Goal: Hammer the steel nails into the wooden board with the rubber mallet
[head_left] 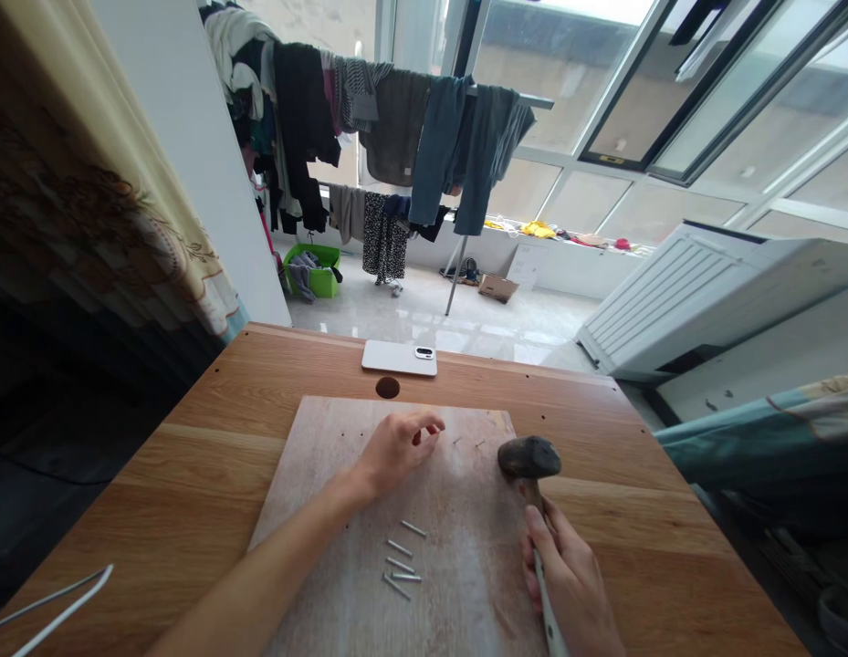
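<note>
My right hand (567,570) grips the light handle of a hammer (529,458), fingers wrapped round it. Its dark, blunt head is over the right edge of a wooden board (307,547). My left hand (403,447) is over the far part of the board, fingers curled and thumb and forefinger drawn together; anything between them is too small to make out. Just right of those fingertips, a thin nail (456,441) and a second nail (481,444) stick up from the board. Several loose silver nails (400,548) lie nearer me on the board.
The board lies on a wooden table (191,456) with a round hole (387,388). A pale phone (400,358) rests by the far edge. A white cable (68,611) is at the near left. Beyond hang clothes (396,119) above a green basket (320,274).
</note>
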The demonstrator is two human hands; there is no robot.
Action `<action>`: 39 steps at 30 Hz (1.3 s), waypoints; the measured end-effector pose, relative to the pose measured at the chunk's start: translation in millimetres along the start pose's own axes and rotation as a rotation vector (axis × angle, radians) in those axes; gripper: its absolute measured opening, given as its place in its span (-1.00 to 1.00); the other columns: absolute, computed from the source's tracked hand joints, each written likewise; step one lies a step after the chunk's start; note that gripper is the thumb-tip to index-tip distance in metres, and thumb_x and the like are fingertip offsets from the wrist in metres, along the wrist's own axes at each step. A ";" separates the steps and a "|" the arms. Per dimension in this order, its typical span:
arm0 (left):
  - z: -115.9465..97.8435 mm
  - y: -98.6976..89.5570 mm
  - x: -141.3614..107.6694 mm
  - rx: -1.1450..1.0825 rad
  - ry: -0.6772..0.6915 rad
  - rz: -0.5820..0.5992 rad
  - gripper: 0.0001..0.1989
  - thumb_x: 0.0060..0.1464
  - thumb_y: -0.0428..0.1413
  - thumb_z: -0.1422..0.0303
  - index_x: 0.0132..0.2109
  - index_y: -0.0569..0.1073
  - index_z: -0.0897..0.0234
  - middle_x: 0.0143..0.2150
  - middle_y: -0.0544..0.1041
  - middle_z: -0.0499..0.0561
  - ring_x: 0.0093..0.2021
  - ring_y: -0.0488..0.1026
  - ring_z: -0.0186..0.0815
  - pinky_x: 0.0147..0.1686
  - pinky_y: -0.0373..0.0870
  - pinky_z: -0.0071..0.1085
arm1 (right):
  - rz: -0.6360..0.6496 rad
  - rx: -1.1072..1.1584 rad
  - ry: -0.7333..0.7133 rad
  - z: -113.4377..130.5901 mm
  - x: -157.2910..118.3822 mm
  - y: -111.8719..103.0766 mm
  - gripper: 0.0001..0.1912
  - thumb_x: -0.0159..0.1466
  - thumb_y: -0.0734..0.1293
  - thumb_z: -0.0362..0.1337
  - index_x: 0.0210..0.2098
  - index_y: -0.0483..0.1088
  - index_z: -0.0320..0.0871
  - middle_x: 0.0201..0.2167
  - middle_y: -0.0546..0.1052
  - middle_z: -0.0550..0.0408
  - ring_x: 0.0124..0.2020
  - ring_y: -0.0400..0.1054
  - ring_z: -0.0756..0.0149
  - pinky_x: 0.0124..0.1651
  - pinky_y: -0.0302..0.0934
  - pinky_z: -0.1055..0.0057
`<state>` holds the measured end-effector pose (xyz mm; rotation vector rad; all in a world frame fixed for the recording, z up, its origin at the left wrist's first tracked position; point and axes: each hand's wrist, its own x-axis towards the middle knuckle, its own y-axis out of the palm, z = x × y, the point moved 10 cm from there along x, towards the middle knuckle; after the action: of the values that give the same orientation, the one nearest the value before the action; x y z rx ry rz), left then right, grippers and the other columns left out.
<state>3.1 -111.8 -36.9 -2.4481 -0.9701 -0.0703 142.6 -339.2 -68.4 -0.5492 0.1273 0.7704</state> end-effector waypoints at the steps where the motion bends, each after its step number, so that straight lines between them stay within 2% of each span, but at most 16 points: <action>1: -1.2 1.0 -1.2 0.032 0.006 0.013 -0.85 0.20 0.12 0.45 -0.15 0.59 0.23 -0.25 0.63 -0.03 -0.41 0.43 -0.39 -0.27 0.41 -0.45 | -0.003 -0.002 -0.004 0.2 0.0 -0.5 -0.40 0.25 0.25 0.38 -0.28 0.29 -0.05 -0.63 0.32 0.29 -0.74 0.23 0.35 -0.73 0.13 0.45; 6: -5.7 1.2 -3.2 0.092 0.014 0.033 -0.83 0.16 0.13 0.52 -0.17 0.58 0.21 -0.26 0.61 -0.06 -0.40 0.45 -0.39 -0.26 0.39 -0.47 | -0.001 0.009 -0.013 4.7 -2.4 -1.2 -0.41 0.25 0.26 0.37 -0.30 0.33 -0.07 -0.63 0.32 0.29 -0.74 0.22 0.37 -0.72 0.11 0.46; 12: -4.0 2.2 -2.9 0.030 0.044 0.029 -0.88 0.16 0.15 0.51 -0.19 0.55 0.24 -0.28 0.61 -0.05 -0.38 0.46 -0.37 -0.29 0.38 -0.48 | -0.025 0.028 -0.084 29.6 -14.6 2.8 -0.34 0.30 0.29 0.29 0.07 0.38 -0.15 -0.62 0.30 0.32 -0.75 0.17 0.41 -0.72 0.09 0.51; 20: 6.6 1.4 -2.3 -0.045 -0.019 -0.003 -0.77 0.13 0.15 0.52 -0.05 0.52 0.27 -0.28 0.66 -0.02 -0.40 0.49 -0.36 -0.31 0.40 -0.46 | 0.165 -0.084 -0.179 73.1 -15.9 40.9 -0.32 0.35 0.22 0.27 0.12 0.39 -0.19 -0.62 0.31 0.29 -0.74 0.22 0.38 -0.70 0.15 0.50; 25: 5.2 1.6 -1.9 -0.064 -0.014 -0.001 -0.69 0.12 0.16 0.51 0.03 0.50 0.28 -0.27 0.67 -0.01 -0.40 0.50 -0.34 -0.31 0.39 -0.44 | 0.156 -0.120 -0.281 100.8 -22.4 55.9 -0.37 0.43 0.19 0.17 0.22 0.37 -0.17 -0.64 0.29 0.30 -0.72 0.19 0.37 -0.67 0.08 0.50; 27: 4.3 1.1 -2.0 -0.062 -0.011 -0.003 -0.65 0.11 0.16 0.52 0.06 0.50 0.29 -0.28 0.66 -0.02 -0.41 0.49 -0.34 -0.32 0.38 -0.44 | 0.146 -0.202 -0.329 106.6 -22.9 60.9 -0.39 0.45 0.16 0.15 0.22 0.39 -0.17 -0.66 0.29 0.28 -0.71 0.20 0.34 -0.64 0.10 0.47; 31: 7.0 2.5 -0.9 -0.059 -0.031 -0.008 -0.65 0.11 0.15 0.53 0.06 0.48 0.29 -0.29 0.65 -0.03 -0.41 0.48 -0.35 -0.32 0.38 -0.44 | 0.148 -0.341 -0.347 100.4 -21.1 64.6 -0.40 0.44 0.14 0.11 0.18 0.46 -0.19 -0.69 0.28 0.26 -0.69 0.23 0.29 -0.59 0.14 0.43; 35: 5.8 1.9 -0.7 -0.072 -0.039 0.031 -0.65 0.12 0.17 0.50 0.07 0.43 0.29 -0.19 0.63 -0.02 -0.42 0.46 -0.39 -0.30 0.41 -0.44 | 0.088 -0.180 -0.243 79.0 -25.8 45.8 -0.36 0.41 0.18 0.19 0.20 0.41 -0.17 -0.66 0.29 0.28 -0.73 0.22 0.33 -0.68 0.12 0.47; 37: -4.0 -5.6 -5.1 -0.008 -0.012 0.056 -0.65 0.09 0.21 0.47 0.04 0.42 0.29 -0.10 0.58 0.02 -0.37 0.47 -0.38 -0.26 0.44 -0.42 | 0.039 -0.107 -0.195 66.3 -31.1 33.0 -0.34 0.37 0.22 0.23 0.14 0.43 -0.19 -0.66 0.29 0.29 -0.75 0.20 0.37 -0.71 0.11 0.50; 39: -22.1 -10.5 -15.7 0.138 0.049 0.131 -0.71 0.08 0.24 0.41 -0.03 0.44 0.27 -0.04 0.52 0.05 -0.28 0.49 -0.34 -0.19 0.45 -0.39 | 0.016 -0.058 -0.154 51.7 -35.4 23.8 -0.32 0.34 0.25 0.27 0.08 0.44 -0.21 -0.67 0.28 0.30 -0.77 0.15 0.41 -0.72 0.09 0.51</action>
<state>-12.5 -125.5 -16.6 -2.3646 -0.7653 -0.0177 96.2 -320.9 -23.6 -0.5426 -0.0326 0.8313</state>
